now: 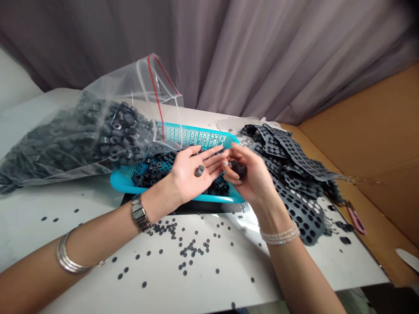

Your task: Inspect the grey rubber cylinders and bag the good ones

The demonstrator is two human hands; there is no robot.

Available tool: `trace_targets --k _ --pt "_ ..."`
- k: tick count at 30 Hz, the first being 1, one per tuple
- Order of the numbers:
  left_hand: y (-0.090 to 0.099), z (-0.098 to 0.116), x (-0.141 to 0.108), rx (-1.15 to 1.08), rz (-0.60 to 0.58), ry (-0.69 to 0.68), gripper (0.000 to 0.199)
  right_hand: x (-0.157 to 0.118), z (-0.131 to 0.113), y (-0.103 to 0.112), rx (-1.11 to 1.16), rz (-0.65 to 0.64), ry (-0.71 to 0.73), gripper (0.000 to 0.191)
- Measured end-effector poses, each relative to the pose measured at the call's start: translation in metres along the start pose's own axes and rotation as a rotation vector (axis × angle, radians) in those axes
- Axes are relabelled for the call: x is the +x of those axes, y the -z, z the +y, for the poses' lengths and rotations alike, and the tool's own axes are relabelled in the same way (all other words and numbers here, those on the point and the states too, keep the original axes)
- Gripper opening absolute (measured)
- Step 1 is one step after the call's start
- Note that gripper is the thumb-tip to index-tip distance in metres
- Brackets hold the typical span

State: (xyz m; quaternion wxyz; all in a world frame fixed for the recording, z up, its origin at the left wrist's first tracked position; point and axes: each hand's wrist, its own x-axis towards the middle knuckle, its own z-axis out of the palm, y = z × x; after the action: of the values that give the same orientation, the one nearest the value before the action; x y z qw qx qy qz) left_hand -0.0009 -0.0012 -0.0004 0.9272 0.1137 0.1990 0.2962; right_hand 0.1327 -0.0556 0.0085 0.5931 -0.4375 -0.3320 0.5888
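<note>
My left hand (193,174) is turned palm up over the basket, its fingers stretched out flat. On its palm rests one small dark grey rubber ring (199,170), not gripped. Close beside those fingertips, my right hand (250,172) is curled closed around a few dark grey rubber pieces (238,168), partly hidden by the fingers; the thumb and fingertips are nearly together. Beneath both hands stands a turquoise plastic basket (127,188) with many dark rings inside. A clear zip bag (127,83), filled with similar grey rings (114,126), leans over the basket's left side.
Punched grey rubber sheets (297,174) lie heaped on the right. Small dark discs (193,249) are scattered over the white table (98,288). A pink-handled tool (356,220) lies by the cardboard (369,131) at right. A grey curtain (203,48) hangs behind.
</note>
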Motion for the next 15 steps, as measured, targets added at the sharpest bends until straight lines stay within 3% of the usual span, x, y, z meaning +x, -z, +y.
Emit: trace_targets --k 4,8,11,15 --pt "-0.0005 0.0004 -0.0004 0.052 0.019 0.018 0.050 -0.0031 0.0057 -0.0058 -0.366 -0.014 0.044 0.015" --pt "-0.0046 0.0014 -0.0033 0.083 0.037 0.023 0.051 -0.0048 0.0083 -0.0083 -0.590 -0.036 0.087 0.017" --pt "-0.0064 0.0013 -0.0047 0.093 0.059 0.023 0.052 -0.0045 0.0086 -0.0071 -0.635 -0.035 0.089 0.012" --pt "-0.0042 -0.0003 -0.0026 0.059 0.018 0.019 0.050 -0.0032 0.0080 -0.0036 -0.513 -0.013 0.092 0.013"
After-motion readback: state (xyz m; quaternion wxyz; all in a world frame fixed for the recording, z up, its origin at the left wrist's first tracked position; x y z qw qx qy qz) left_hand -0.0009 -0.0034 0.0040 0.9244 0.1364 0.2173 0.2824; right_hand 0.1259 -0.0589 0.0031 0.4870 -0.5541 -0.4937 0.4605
